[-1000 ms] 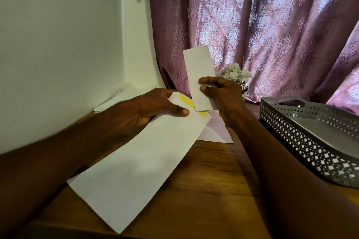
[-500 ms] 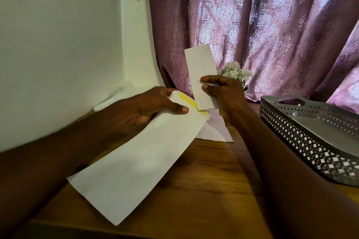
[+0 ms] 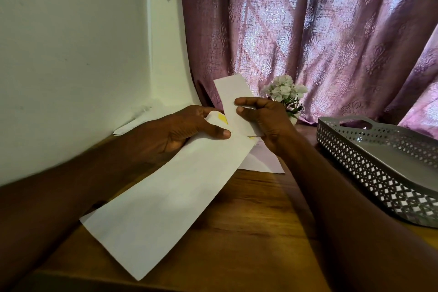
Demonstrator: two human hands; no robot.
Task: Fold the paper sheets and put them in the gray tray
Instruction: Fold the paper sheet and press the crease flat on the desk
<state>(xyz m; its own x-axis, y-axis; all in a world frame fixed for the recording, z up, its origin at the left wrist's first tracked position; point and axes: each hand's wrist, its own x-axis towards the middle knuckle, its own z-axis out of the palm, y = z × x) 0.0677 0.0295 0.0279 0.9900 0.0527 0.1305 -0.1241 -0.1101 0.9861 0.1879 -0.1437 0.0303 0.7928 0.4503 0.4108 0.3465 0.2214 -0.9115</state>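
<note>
Head | left grip pinches long white folded sheet | right grip pinches narrow upright strip

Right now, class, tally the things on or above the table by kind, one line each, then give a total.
Paper pieces: 4 (long strip, small strip, sheet under them, sheet by the wall)
Gray tray: 1
Flower bunch: 1
Total: 6

White paper, gray lattice-pierced tray, mauve damask curtain, brown wooden table
</note>
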